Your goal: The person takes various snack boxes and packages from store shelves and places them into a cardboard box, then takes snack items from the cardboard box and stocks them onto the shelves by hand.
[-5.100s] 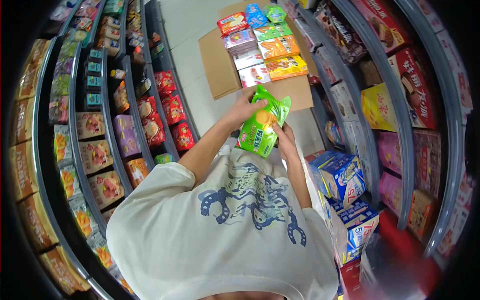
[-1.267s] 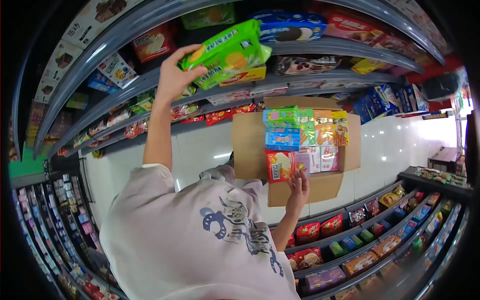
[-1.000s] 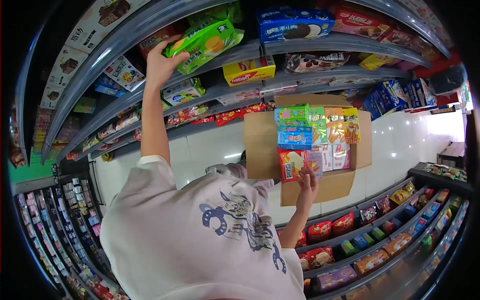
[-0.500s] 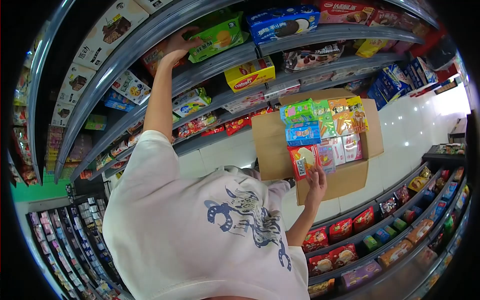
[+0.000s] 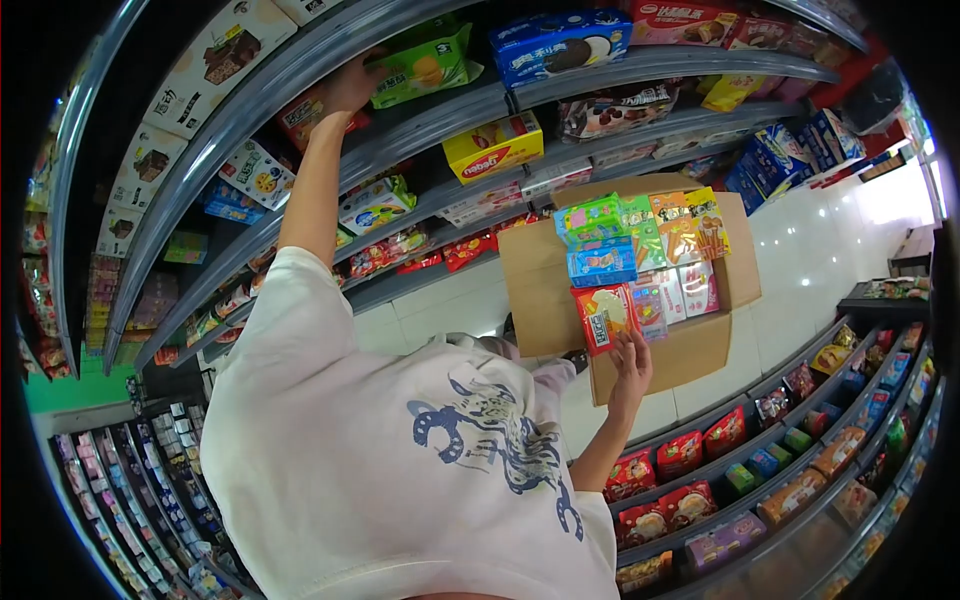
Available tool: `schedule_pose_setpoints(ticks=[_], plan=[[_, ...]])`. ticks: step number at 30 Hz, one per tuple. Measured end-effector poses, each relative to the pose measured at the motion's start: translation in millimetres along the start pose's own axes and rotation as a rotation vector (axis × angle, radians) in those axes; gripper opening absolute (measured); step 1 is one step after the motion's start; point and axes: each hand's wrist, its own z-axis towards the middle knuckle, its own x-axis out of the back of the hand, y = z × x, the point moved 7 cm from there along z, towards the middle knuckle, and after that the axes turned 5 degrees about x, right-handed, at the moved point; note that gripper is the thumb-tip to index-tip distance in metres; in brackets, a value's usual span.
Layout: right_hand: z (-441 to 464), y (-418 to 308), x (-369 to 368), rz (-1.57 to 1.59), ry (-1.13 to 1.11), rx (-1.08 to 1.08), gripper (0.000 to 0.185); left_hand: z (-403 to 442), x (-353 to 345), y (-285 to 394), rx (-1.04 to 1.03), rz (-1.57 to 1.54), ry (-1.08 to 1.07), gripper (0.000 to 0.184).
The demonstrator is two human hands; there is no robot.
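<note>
One upper shelf rack (image 5: 480,108) spans the space around the left hand (image 5: 350,86), while one lower rack (image 5: 650,548) curves away beyond the right hand (image 5: 631,362). Between the racks, one cardboard carton (image 5: 535,280) sits with its flaps spread, nine pack faces showing inside, above and around the right hand. Pale floor (image 5: 790,260) gives open room to the right of the carton; its left flap lies near the upper rack.

One blue cookie box (image 5: 562,48) stands on the left hand's shelf, well to its right, and one yellow box (image 5: 493,147) sits a level lower, down and right of that hand. One green pack (image 5: 425,72) rests on the shelf just right of the left hand, near the front lip, a dark gap separating it from the blue cookie box. A second green pack (image 5: 432,30) shows partly behind it. The left hand's fingers meet the front pack's left end; they are partly hidden, so whether they grip it cannot be told.

One red pack (image 5: 603,318) lies at the carton's near left corner, its right edge under the right hand's loosely bent fingertips. Whether they pinch it cannot be told.
</note>
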Motion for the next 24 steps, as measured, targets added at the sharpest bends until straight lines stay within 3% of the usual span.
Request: schedule_pose_setpoints(ticks=[8, 9, 11, 12, 15, 20, 24], plan=[[-0.6, 3.2, -7.2, -0.02, 0.004, -0.032, 0.039, -7.9, 3.2, 14.9, -0.056, 0.144, 0.055, 0.041], [-3.3, 2.9, -7.3, -0.027, -0.003, -0.028, 0.038, -12.2, 6.5, 29.6, 0.105, 0.068, -0.023, 0.041], [-2.2, 2.8, -3.2, -0.041, 0.002, -0.036, 0.038, -36.5, 20.9, 61.4, 0.088, 0.025, 0.064, 0.037], [-3.7, 4.6, -0.7, -0.044, 0.005, -0.048, 0.038, -48.2, 28.6, 77.2, -0.087, 0.038, 0.244, 0.035], [-8.2, 7.1, 12.3, -0.06, 0.086, -0.094, 0.037, -104.1, 13.6, 134.8, -0.359, -0.051, 0.368, 0.029], [-3.8, 24.1, 32.1, -0.113, 0.038, -0.177, 0.036, -210.5, -84.0, 218.2, -0.355, -0.388, -0.11, 0.025], [14.5, 19.7, 43.7, -0.263, -0.068, -0.203, 0.033, -296.9, -139.1, 271.2, -0.292, -0.469, -0.47, 0.027]])
